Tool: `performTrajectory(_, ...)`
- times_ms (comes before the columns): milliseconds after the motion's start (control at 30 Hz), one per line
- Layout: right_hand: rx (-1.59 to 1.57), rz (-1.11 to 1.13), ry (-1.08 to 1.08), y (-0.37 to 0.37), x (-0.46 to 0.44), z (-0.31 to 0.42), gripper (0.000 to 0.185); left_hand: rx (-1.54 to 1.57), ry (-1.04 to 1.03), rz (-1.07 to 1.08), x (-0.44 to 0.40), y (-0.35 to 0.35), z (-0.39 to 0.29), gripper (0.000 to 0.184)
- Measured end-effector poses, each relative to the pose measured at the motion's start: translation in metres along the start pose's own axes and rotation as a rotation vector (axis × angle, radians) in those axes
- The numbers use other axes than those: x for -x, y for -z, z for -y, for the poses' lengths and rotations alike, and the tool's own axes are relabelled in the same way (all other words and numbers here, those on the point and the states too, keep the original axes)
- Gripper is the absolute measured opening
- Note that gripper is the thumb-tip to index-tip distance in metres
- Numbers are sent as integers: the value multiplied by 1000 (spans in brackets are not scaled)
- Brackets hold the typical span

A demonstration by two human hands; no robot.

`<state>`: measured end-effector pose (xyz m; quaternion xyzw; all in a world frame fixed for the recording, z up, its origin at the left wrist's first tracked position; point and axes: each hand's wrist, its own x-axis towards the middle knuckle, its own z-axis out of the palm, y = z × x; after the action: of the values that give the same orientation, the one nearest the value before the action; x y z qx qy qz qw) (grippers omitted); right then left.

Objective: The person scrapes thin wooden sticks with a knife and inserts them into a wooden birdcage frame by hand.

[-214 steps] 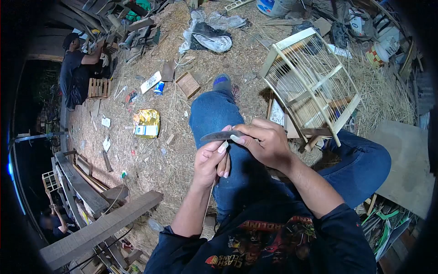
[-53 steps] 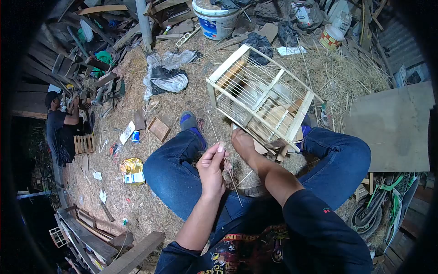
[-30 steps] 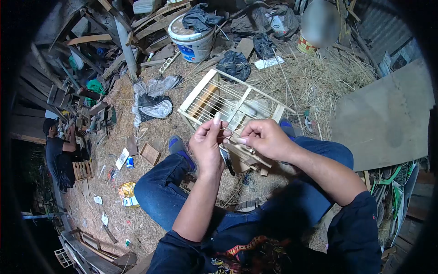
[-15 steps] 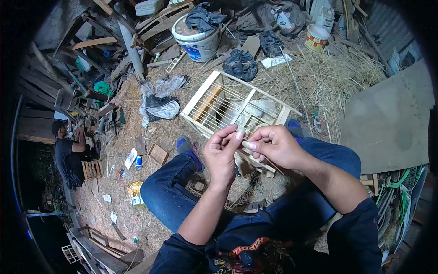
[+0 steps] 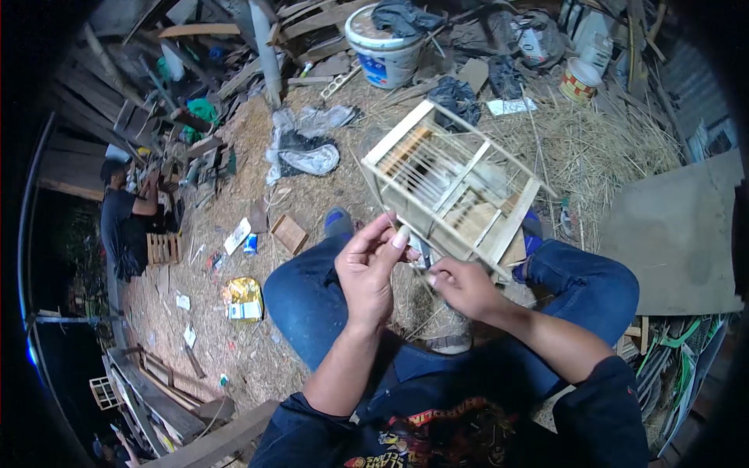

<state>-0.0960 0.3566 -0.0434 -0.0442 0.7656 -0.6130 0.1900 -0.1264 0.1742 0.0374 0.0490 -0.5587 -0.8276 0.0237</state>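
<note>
A thin bamboo strip (image 5: 379, 198) slants up and left from my left hand (image 5: 367, 273), which pinches it between thumb and fingers. My right hand (image 5: 468, 290) is closed at the lower end, lower and to the right, its fingertips on what looks like the same strip. Just beyond both hands a pale wooden cage (image 5: 468, 183) with thin bars sits between my feet, tilted in view. A small dark and whitish thing (image 5: 424, 254) shows between my hands; its kind is unclear.
Straw and shavings cover the ground. A small wooden box (image 5: 289, 233), a yellow packet (image 5: 243, 299) and a blue can (image 5: 250, 243) lie left. A white bucket (image 5: 384, 58) stands behind, a flat board (image 5: 675, 234) right. Another person (image 5: 125, 218) works at far left.
My hands have moved apart, the right one lower. The strip now shows above my left hand. The view has shifted, so the cage and surroundings appear further right.
</note>
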Motion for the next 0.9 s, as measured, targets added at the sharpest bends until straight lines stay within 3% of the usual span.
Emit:
performTrajectory(67,391,119,-55,-26,-12,-29,28,-1,-39,-57,8,21,-9,30)
performTrajectory(167,669,126,-129,-51,-36,-60,27,6,-33,-189,23,55,-22,24)
performTrajectory(300,826,-56,-83,-87,-81,-115,24,-22,-17,-246,47,98,-32,29)
performTrajectory(433,1123,-38,-116,-110,-106,-129,29,-37,-19,-268,67,125,-37,31)
performTrajectory(667,1198,-102,-224,-133,-119,-143,29,-1,-47,-312,89,151,-38,29)
performTrajectory(700,1183,-70,-251,-132,-119,-139,45,4,-43,-319,91,154,-39,29)
performTrajectory(733,1187,-61,-247,-131,-119,-131,45,7,-38,-324,92,157,-39,28)
performTrajectory(833,1041,-161,-337,-130,-122,-128,69,-20,-6,-345,95,164,-39,28)
performTrajectory(900,1037,-171,-357,-133,-122,-128,69,-29,0,-355,98,171,-35,27)
